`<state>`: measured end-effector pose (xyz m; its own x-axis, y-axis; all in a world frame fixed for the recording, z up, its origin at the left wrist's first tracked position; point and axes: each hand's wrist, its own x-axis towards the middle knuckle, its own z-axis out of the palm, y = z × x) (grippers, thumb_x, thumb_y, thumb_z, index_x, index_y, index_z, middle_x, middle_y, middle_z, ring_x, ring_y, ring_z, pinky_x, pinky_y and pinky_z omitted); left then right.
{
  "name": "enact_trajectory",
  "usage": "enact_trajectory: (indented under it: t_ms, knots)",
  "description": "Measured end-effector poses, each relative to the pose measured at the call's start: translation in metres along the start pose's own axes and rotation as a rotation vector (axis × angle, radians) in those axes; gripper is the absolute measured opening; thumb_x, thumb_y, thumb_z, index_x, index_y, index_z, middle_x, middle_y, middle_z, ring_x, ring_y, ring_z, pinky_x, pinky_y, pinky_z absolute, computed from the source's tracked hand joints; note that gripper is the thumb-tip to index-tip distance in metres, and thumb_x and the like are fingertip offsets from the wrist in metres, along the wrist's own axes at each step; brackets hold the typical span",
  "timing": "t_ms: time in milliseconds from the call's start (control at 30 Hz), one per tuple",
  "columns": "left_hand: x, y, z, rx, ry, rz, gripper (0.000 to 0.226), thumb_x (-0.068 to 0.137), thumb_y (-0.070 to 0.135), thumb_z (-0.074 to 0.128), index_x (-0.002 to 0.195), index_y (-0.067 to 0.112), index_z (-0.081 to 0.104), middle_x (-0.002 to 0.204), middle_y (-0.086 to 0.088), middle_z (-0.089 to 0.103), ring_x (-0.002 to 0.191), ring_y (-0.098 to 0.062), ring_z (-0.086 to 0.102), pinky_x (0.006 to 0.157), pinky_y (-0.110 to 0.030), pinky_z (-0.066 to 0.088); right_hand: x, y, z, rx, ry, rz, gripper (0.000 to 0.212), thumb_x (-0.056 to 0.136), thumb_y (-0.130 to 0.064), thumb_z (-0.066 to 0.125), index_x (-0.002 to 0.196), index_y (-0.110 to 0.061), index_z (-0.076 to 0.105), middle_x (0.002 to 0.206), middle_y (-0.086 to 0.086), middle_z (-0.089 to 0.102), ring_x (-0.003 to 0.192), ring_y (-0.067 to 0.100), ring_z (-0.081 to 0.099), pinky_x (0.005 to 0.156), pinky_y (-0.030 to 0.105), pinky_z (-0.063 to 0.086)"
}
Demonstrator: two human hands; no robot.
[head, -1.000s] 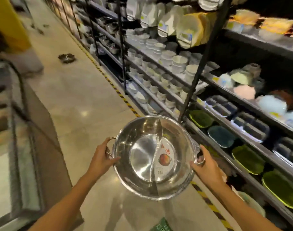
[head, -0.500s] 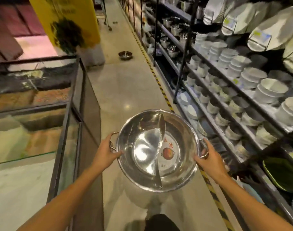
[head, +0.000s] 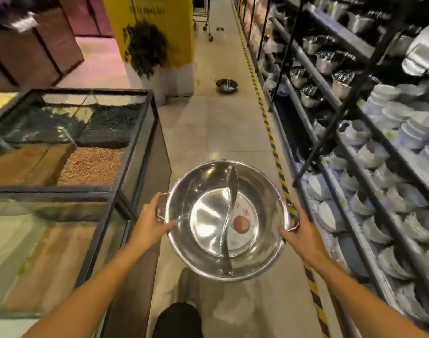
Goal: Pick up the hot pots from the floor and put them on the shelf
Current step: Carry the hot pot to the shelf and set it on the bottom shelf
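Two hands, left hand [head: 150,222] and right hand [head: 303,234], clasp the divided pot [head: 226,219] by its handles, level above the aisle. View has swung leftward from the shelf [head: 350,152] (now to the pot's right), revealing another pot [head: 226,85] far ahead, still to collect.

Warm dim light; glare shines on the pot [head: 226,219] between my hands, shelves [head: 369,152] beyond my right hand smear and bend.
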<state>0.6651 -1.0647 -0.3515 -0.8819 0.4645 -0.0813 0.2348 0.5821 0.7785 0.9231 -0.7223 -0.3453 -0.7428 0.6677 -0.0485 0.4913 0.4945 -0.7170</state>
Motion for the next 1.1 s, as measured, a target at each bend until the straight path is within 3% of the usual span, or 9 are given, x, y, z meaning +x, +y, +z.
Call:
enact_trajectory:
  t_ms: [167,267,367,533,633,733,867,1000,1100]
  knots:
    - [0.136,0.0,-0.003,-0.018,-0.033,0.0,0.11,0.066,0.04,0.088,0.154,0.024,0.024,0.11,-0.01,0.048,0.074,-0.011,0.054,0.061,-0.018,0.04,0.12,-0.032,0.027,-0.026,0.032,0.013,0.075,0.066,-0.066,0.069,0.131,-0.06,0.031,0.076,-0.005,0.064,0.069,0.009,0.064,0.058,0.032,0.054]
    - [0.218,0.012,-0.011,-0.027,-0.073,0.03,0.104,0.068,0.035,0.088,0.153,0.025,0.028,0.105,-0.007,0.049,0.077,-0.012,0.053,0.062,-0.018,0.039,0.181,-0.048,0.034,-0.008,0.046,0.063,0.083,0.068,-0.065,0.072,0.14,-0.052,0.033,0.084,-0.006,0.067,0.074,0.009,0.065,0.066,0.038,0.058]
    - [0.299,0.025,-0.013,-0.007,-0.118,0.071,0.097,0.071,0.03,0.086,0.15,0.03,0.031,0.1,-0.002,0.047,0.075,-0.011,0.053,0.062,-0.018,0.04,0.241,-0.053,0.039,0.036,0.07,0.095,0.08,0.068,-0.061,0.075,0.138,-0.055,0.036,0.088,-0.006,0.07,0.075,0.007,0.067,0.07,0.04,0.059]
    - [0.428,0.046,0.006,0.033,-0.195,0.161,0.089,0.07,0.034,0.087,0.145,0.029,0.038,0.094,-0.004,0.052,0.074,-0.013,0.051,0.06,-0.015,0.037,0.34,-0.053,0.048,0.062,0.151,0.175,0.076,0.066,-0.059,0.075,0.126,-0.073,0.03,0.09,-0.012,0.069,0.077,-0.003,0.065,0.064,0.025,0.053]
    - [0.51,0.054,0.027,0.061,-0.217,0.213,0.083,0.07,0.036,0.086,0.137,0.037,0.039,0.088,0.0,0.054,0.075,-0.017,0.053,0.062,-0.023,0.04,0.415,-0.044,0.052,0.052,0.168,0.202,0.078,0.067,-0.05,0.077,0.124,-0.073,0.029,0.089,-0.008,0.065,0.076,-0.003,0.063,0.061,0.02,0.049]
    - [0.594,0.073,0.05,0.072,-0.19,0.179,0.089,0.07,0.035,0.086,0.144,0.033,0.037,0.092,-0.004,0.051,0.073,-0.016,0.052,0.061,-0.017,0.039,0.5,-0.031,0.052,0.047,0.182,0.211,0.079,0.07,-0.047,0.077,0.128,-0.072,0.028,0.076,-0.006,0.065,0.071,0.0,0.063,0.052,0.011,0.045]
    - [0.7,0.112,0.078,0.08,-0.176,0.213,0.088,0.071,0.036,0.086,0.145,0.029,0.038,0.088,-0.004,0.05,0.073,-0.017,0.05,0.061,-0.022,0.039,0.621,-0.027,0.039,0.073,0.152,0.221,0.074,0.068,-0.057,0.071,0.134,-0.053,0.037,0.073,-0.006,0.064,0.071,-0.002,0.062,0.054,0.018,0.044]
    - [0.803,0.158,0.1,0.08,-0.207,0.263,0.082,0.071,0.033,0.086,0.141,0.026,0.044,0.081,-0.012,0.055,0.068,-0.02,0.052,0.06,-0.03,0.043,0.726,-0.027,0.015,0.106,0.166,0.27,0.07,0.061,-0.059,0.067,0.123,-0.063,0.035,0.082,-0.027,0.064,0.078,-0.011,0.06,0.06,0.02,0.043]
    - [0.868,0.182,0.121,0.047,-0.211,0.239,0.083,0.071,0.027,0.087,0.141,0.024,0.044,0.082,-0.012,0.053,0.07,-0.023,0.052,0.063,-0.033,0.047,0.796,-0.028,0.002,0.066,0.178,0.299,0.067,0.064,-0.051,0.075,0.113,-0.073,0.035,0.067,-0.012,0.062,0.07,-0.011,0.06,0.051,0.008,0.042]
